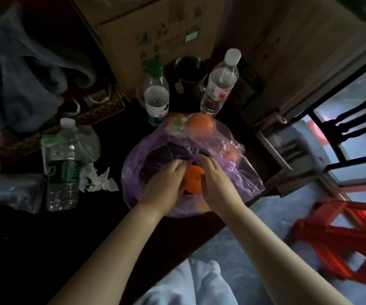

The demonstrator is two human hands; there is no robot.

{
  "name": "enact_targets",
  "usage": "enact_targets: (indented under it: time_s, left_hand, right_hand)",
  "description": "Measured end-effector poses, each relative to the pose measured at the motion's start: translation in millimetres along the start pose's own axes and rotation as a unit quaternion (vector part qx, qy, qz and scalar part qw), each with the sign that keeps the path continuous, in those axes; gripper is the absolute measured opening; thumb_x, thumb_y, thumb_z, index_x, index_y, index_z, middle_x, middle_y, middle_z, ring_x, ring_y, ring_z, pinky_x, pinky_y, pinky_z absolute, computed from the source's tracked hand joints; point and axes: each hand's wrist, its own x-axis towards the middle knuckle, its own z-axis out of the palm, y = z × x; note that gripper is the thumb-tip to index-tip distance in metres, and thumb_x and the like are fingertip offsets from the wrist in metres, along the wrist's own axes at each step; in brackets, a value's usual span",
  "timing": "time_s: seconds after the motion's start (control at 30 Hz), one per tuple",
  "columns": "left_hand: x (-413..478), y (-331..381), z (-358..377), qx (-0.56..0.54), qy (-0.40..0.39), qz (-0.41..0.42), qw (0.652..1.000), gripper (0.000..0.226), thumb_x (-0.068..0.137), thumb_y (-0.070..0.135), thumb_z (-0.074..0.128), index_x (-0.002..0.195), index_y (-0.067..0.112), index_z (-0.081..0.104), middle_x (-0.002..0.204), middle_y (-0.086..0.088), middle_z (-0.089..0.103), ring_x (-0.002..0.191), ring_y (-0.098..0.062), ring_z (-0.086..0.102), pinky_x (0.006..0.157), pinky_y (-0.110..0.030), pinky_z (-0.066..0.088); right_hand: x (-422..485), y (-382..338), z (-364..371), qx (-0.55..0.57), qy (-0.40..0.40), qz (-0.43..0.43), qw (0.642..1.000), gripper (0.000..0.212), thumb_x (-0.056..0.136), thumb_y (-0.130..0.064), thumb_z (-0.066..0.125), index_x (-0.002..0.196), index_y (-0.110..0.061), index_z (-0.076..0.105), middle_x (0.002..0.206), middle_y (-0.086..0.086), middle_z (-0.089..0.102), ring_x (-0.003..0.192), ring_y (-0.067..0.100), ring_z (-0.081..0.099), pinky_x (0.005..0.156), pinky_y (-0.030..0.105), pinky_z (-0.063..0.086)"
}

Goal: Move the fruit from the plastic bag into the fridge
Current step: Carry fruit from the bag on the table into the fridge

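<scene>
A translucent purple plastic bag (239, 172) lies open on a dark table (34, 238). Both hands reach into its mouth. My left hand (166, 183) and my right hand (215, 179) cup one orange fruit (194, 179) between them, each touching a side. At the bag's far edge a second orange fruit (200, 125) shows through the plastic, beside a greenish fruit (176, 123). A reddish fruit (232, 154) lies under the plastic at the right. No fridge is in view.
Three clear water bottles stand around the bag: one at far left (156, 97), one at far right (220, 84), one at left (62, 164). A dark metal mug (189, 72) and cardboard boxes (155, 29) sit behind. A red plastic stool (340, 238) stands at right.
</scene>
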Motion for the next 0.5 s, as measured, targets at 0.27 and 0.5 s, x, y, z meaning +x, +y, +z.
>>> enact_targets:
  time_s: [0.27, 0.5]
  left_hand:
    - [17, 3, 27, -0.016, -0.075, 0.023, 0.997, 0.064, 0.079, 0.009, 0.065, 0.139, 0.015, 0.042, 0.149, 0.003, 0.033, 0.138, -0.014, 0.026, 0.113, -0.024, 0.020]
    - [19, 5, 31, 0.053, -0.084, 0.048, 0.994, 0.070, 0.081, 0.015, 0.067, 0.143, 0.021, 0.035, 0.153, 0.000, 0.025, 0.141, -0.019, 0.020, 0.111, -0.031, 0.023]
  right_hand:
    - [-7, 31, 6, -0.093, -0.042, 0.026, 0.994, 0.061, 0.089, -0.015, 0.051, 0.145, -0.019, 0.028, 0.145, 0.000, 0.038, 0.125, 0.023, 0.046, 0.086, 0.037, 0.046]
    - [-24, 45, -2, -0.122, -0.072, 0.048, 0.989, 0.065, 0.087, -0.031, 0.057, 0.145, -0.020, 0.029, 0.146, -0.002, 0.037, 0.130, 0.020, 0.039, 0.092, 0.034, 0.042]
